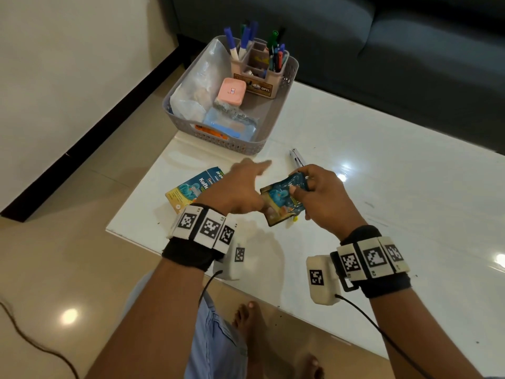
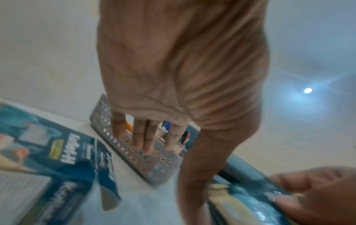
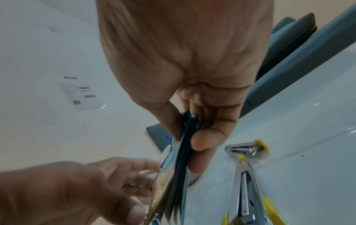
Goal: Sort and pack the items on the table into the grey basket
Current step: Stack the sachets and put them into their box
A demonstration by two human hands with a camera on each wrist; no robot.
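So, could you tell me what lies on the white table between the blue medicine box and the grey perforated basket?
Nothing: in the head view only bare white table separates the blue medicine box from the grey perforated basket.

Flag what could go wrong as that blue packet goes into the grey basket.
1. The right hand only pinches the blue packet at its top edge, while the left hand is open beside it; the packet could slip.
2. The grey basket already looks crowded, so the packet may end up on top.
3. The open stapler lies right under the right hand and could be knocked.
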